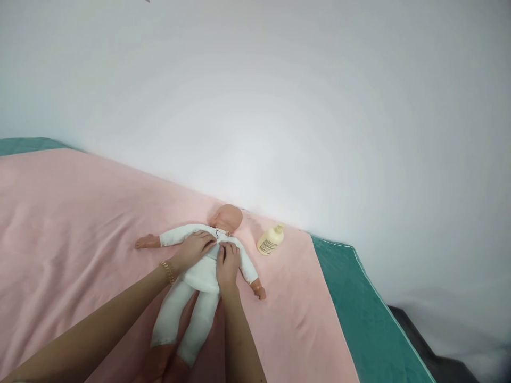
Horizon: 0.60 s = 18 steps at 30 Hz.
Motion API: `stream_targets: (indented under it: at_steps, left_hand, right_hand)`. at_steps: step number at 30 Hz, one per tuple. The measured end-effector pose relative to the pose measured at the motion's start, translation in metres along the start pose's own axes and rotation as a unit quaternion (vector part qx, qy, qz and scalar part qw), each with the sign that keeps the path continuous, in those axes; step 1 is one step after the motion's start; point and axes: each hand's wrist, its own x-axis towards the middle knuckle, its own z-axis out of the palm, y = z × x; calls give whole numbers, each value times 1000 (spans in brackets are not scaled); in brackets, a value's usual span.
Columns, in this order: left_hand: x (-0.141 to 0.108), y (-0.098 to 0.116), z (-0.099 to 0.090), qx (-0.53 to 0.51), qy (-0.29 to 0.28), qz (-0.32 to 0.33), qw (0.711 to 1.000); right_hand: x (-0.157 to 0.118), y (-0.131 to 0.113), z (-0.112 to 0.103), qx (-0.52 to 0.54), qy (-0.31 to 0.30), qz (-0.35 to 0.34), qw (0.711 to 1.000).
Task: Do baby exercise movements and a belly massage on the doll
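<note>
A baby doll (202, 276) with a white cloth body and bare plastic head, hands and feet lies stretched out on a pink sheet. Its arms are spread to the sides. My left hand (195, 249) rests on the upper torso, fingers laid over the cloth. Beside it, my right hand (229, 263) touches the same part of the torso with its fingers slightly bent and apart. The fingertips of both hands come close together just below the doll's neck, where a short dark thread shows. Beneath the hands, part of the torso is hidden.
A pale yellow bottle (270, 240) with printed text stands right of the doll's head. The pink sheet (295, 298) covers a green mattress (371, 303), which shows at the right edge and far left. A white wall (255, 106) rises directly behind the doll's head.
</note>
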Motion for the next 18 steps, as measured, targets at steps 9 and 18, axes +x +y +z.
stream_targets:
  at_steps: [9, 18]
  left_hand:
    - [-5, 0, 5, 28, 13, 0, 1000]
    - [-4, 1, 8, 53, 14, -3, 998]
  right_hand:
    - [1, 2, 2, 11, -5, -21, 1000]
    - [2, 5, 3, 14, -14, -19, 1000]
